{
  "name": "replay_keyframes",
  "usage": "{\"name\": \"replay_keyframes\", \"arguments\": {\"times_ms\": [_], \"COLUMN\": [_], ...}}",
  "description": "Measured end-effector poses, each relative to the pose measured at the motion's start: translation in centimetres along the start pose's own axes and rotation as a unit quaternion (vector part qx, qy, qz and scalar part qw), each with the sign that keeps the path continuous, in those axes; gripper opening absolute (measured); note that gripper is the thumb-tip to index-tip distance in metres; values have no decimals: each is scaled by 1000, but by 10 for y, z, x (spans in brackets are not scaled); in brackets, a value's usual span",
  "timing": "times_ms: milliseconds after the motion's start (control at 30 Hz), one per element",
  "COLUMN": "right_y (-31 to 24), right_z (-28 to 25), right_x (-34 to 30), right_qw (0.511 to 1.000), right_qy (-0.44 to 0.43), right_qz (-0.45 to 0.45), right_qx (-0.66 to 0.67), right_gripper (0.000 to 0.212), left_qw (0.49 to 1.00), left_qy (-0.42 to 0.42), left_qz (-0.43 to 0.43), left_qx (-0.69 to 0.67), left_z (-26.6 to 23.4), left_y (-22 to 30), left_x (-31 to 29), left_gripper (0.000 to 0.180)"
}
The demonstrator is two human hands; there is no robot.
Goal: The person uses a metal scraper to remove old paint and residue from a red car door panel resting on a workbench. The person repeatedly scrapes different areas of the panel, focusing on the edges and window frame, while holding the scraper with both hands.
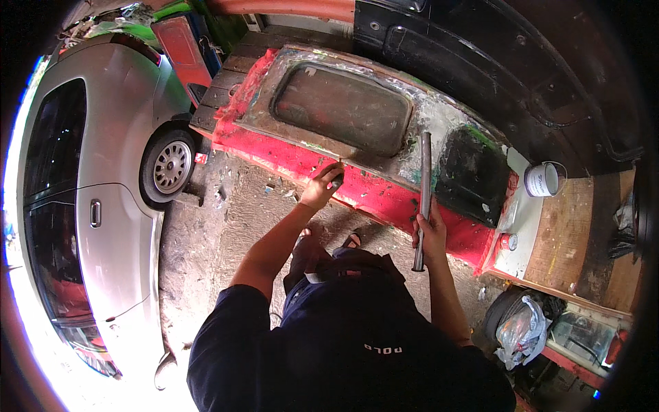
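Vehicle panel (439,110), with a framed window (343,110) set in it, lies on a red covering (384,196) in front of the person, its near edge turned toward both hands. Bare, scuffed patches run beside the window, and a large black patch (473,175) marks the right part.

To work well at this near edge, the small piece in the left hand would best be kept firmly between thumb and fingers, its tip set squarely on the chosen spot and the knuckles clear of the bar's path. The long grey bar (426,172) calls for a firm but easy wrist, since so much of its length reaches beyond the grip and a loose hold could let the far end swing into the window or scrape the surface. Light, controlled contact seems the safer choice beside the window frame.

The left hand (322,187) is half curled at the covering, just beside the panel's edge, its thumb and fingers pinching a small dark object (337,180) from which a thin tip points toward the panel. What the object is cannot be told.

The right hand (431,237) is wrapped around the bar near its lower end, fingers folded in. The bar's upper part overlaps the panel in view; whether it touches the surface cannot be told.
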State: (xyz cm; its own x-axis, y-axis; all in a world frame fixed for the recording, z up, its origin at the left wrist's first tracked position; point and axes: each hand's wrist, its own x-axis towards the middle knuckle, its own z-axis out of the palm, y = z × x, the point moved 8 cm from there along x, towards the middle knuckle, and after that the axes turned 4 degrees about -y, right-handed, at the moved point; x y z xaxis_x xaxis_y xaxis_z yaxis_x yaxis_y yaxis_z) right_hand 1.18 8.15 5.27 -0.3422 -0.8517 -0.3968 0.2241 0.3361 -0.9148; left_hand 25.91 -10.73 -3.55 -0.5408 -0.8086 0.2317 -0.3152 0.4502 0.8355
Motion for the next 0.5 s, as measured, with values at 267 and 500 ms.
{"name": "replay_keyframes", "arguments": {"times_ms": [267, 500], "right_y": [-12, 17], "right_z": [35, 83], "right_x": [-3, -11], "right_qw": [988, 879], "right_qy": [-3, -93], "right_qz": [-3, -54], "right_qx": [-156, -465], "right_gripper": [67, 64], "left_qw": [999, 996], "left_qy": [-32, -37], "left_qz": [-6, -83], "left_qx": [9, -15], "left_z": [-1, -4], "left_y": [-12, -23], "left_x": [15, 41], "left_gripper": [40, 44]}}
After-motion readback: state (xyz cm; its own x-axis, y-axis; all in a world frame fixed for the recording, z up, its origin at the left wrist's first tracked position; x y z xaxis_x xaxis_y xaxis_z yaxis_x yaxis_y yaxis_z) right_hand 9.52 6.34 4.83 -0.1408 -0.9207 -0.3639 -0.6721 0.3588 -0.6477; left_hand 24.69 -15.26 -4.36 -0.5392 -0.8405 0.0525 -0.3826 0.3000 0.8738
